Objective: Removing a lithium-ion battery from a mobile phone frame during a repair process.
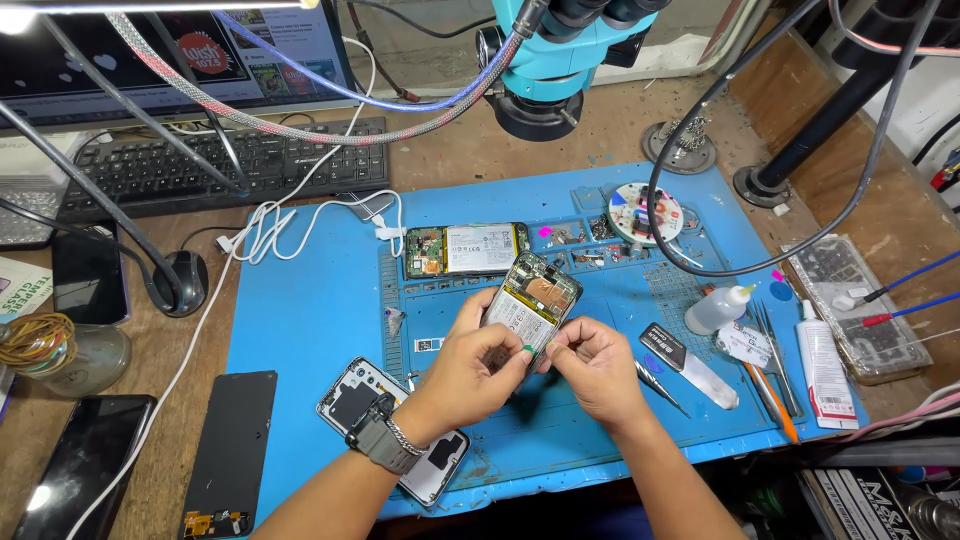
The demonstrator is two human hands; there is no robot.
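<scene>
Fingers of both hands were closed on an opened smartphone [531, 303] with its back cover off, held tilted just above the blue repair mat [310, 320] at centre. L hand [470, 365]: thumb and fingertips clamped the phone's lower-left edge; grey wristwatch [383, 438] on the wrist. R hand [598, 368]: thumb and forefinger pinched at the phone's lower-right corner, next to a small green tab [527, 349]; whether they gripped the tab or the phone edge could not be told. Phone interior faced up: white battery [519, 318] in the lower part, circuit board w/ copper-coloured patch [546, 289] in the upper part.

Just behind the phone lay a second opened phone [466, 249], flat on the mat, white battery exposed. Below the L forearm: a removed back cover [350, 395], inner side up, partly hidden by the wrist. R of the hands: tweezers [660, 388], a black-handled flat tool [688, 365], a small white squeeze bottle [716, 309], a white tube [825, 368]. Far edge of mat: round parts dish [644, 213] w/ coloured bits.

L of mat, on the wooden bench: a black screen panel [232, 452] and a dark phone [80, 470]. Rear: black keyboard [215, 165], monitor [180, 50], white cable [270, 228]. A teal microscope head [560, 55] hung above the mat's far edge.
</scene>
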